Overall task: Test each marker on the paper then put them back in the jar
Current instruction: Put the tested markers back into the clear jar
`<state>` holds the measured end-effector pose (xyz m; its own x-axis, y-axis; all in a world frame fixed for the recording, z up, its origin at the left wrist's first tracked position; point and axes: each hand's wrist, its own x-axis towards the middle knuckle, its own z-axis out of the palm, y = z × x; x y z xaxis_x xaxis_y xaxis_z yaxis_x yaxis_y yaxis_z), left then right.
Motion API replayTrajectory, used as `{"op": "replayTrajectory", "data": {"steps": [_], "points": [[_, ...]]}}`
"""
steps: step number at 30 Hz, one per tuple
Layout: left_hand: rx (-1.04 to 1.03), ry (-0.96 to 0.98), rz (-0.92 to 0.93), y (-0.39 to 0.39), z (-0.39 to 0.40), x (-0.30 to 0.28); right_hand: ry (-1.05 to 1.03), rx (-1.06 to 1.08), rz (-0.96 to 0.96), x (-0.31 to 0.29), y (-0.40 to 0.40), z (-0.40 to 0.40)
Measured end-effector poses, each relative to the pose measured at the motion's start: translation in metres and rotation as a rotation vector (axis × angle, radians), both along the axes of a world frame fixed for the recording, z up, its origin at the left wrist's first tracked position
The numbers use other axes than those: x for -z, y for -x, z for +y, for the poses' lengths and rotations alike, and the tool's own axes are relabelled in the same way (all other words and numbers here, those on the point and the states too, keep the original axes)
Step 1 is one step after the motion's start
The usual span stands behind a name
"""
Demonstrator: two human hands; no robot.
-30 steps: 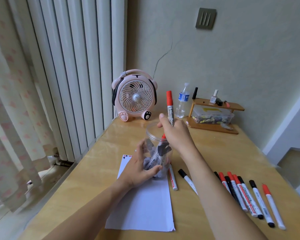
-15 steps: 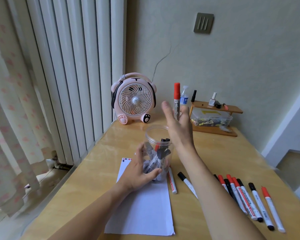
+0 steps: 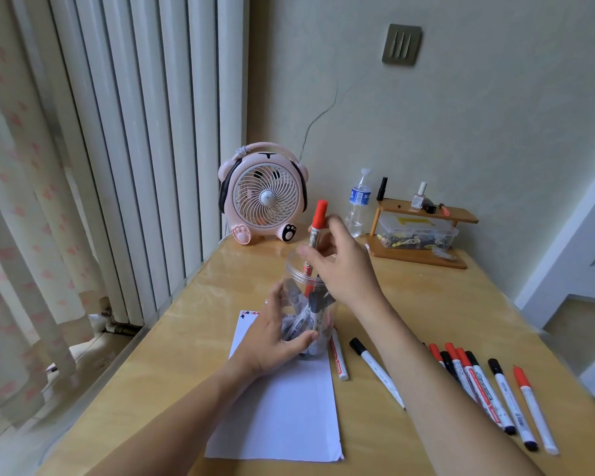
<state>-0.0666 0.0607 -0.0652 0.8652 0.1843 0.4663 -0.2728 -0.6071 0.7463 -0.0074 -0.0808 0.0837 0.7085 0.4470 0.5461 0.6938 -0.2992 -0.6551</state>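
Right hand (image 3: 344,269): fingers pinch red-capped marker (image 3: 315,235), its lower end inside jar (image 3: 296,266).
Left hand (image 3: 275,334): fingers curled round jar, standing on paper (image 3: 282,417).

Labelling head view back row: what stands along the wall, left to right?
Pink animal-shaped desk fan → clear plastic water bottle with blue label → small wooden two-tier shelf with a clear plastic box under its top tier.

Jar (image 3: 310,304) stands on the paper's (image 3: 282,413) far end, on the table (image 3: 426,304). Loose markers (image 3: 478,383) lie right of the paper. Fan (image 3: 263,195) stands behind the jar.
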Motion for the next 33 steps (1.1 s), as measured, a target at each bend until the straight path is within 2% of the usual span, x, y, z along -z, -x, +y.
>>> {"op": "replayTrajectory", "data": {"steps": [6, 10, 13, 19, 23, 27, 30, 32, 33], "points": [[0.005, 0.007, 0.000, 0.001, -0.001, -0.002, 0.206, 0.079, -0.056, -0.002, 0.002, -0.008], [-0.003, -0.020, 0.021, 0.003, -0.001, -0.002, 0.149, 0.068, -0.002, 0.002, 0.005, -0.014], [-0.004, -0.058, 0.008, 0.004, -0.001, -0.002, 0.240, 0.030, 0.020, 0.006, 0.007, -0.017], [-0.061, -0.083, -0.120, 0.009, -0.001, -0.007, 0.050, 0.010, -0.149, 0.012, 0.011, -0.017], [-0.069, -0.107, -0.108, 0.009, -0.002, -0.015, 0.136, -0.027, -0.070, 0.015, 0.012, -0.014], [-0.077, -0.156, -0.026, 0.007, -0.003, -0.023, 0.177, 0.009, -0.109, 0.017, 0.007, -0.017], [-0.084, -0.105, 0.042, 0.008, -0.010, -0.026, 0.007, -0.021, -0.148, 0.014, 0.007, -0.025], [-0.088, -0.007, 0.093, 0.009, -0.018, -0.023, -0.177, 0.147, -0.149, 0.014, 0.006, -0.036], [-0.088, 0.054, 0.107, 0.009, -0.023, -0.020, -0.206, 0.278, -0.113, 0.017, 0.004, -0.044]]}}
